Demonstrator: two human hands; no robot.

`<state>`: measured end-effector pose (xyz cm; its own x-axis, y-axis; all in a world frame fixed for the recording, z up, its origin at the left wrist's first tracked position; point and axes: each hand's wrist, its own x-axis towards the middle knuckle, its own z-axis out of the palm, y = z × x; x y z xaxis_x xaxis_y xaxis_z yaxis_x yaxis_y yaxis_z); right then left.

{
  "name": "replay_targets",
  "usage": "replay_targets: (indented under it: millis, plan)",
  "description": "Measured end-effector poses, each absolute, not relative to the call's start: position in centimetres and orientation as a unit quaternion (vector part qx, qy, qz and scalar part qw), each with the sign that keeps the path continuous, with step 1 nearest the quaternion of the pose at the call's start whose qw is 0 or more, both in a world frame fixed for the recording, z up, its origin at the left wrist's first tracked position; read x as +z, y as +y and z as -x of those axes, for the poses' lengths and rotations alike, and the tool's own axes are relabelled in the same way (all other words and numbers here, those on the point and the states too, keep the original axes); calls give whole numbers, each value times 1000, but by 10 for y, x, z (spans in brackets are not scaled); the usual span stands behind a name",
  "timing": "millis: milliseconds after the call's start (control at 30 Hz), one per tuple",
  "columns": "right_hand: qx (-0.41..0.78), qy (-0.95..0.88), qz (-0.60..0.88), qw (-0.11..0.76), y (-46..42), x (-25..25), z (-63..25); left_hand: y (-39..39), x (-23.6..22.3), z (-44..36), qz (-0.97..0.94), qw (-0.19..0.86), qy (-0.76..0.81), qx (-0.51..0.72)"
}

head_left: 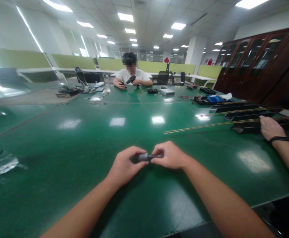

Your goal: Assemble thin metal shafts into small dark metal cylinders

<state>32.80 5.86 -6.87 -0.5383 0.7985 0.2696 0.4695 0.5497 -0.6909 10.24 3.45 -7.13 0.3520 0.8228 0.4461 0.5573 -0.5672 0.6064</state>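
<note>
My left hand (124, 165) and my right hand (169, 154) meet just above the green table (85, 142), near its front edge. Together they pinch a small grey and black metal part (148, 156), which looks like a short cylinder with a thin dark shaft pointing right. The left fingers close on the grey cylinder end. The right fingers close on the shaft end. Both forearms reach in from the bottom of the view.
Long thin brass rods (214, 124) lie across the table at right, beside black trays (246, 115). A co-worker's hand with a black wristband (270, 129) rests at the right. A person (132, 77) sits across the table holding a dark tool among scattered parts.
</note>
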Motion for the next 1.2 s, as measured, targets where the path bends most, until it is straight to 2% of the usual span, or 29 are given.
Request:
replay_targets:
  millis: [1200]
  plan:
    - [270, -827, 404, 282, 63, -68, -334, 37, -70, -99, -801, 152, 444, 372]
